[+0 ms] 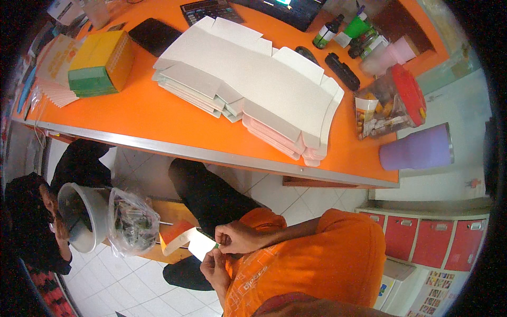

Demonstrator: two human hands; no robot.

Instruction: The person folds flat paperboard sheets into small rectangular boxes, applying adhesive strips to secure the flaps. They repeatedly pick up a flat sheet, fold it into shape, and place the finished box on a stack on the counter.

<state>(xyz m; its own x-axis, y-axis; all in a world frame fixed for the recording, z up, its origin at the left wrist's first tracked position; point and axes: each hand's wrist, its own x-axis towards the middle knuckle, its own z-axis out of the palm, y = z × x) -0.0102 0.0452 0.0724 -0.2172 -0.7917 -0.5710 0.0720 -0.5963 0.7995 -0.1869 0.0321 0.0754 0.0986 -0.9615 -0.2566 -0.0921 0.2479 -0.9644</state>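
Note:
Low in front of my orange shirt, both hands meet at the edge of a partly folded paperboard carton [202, 246], white inside with a red and yellow-orange part. My right hand [236, 238], the upper one, has its fingers closed at the carton's corner, beside a small green bit. Just below, my left hand [215, 267] pinches the same edge. My fingers hide part of the carton. Above my hands, on the orange desk [142, 119], lies a stack of flat white die-cut carton sheets [248, 66], some with pink undersides.
A yellow and green box [100, 63] stands at the desk's left. At its right are a red-lidded jar [385, 108] and a purple tumbler [417, 148]. A bucket [95, 232] and filled plastic bag [133, 219] stand lower left, near another person's hand [60, 230].

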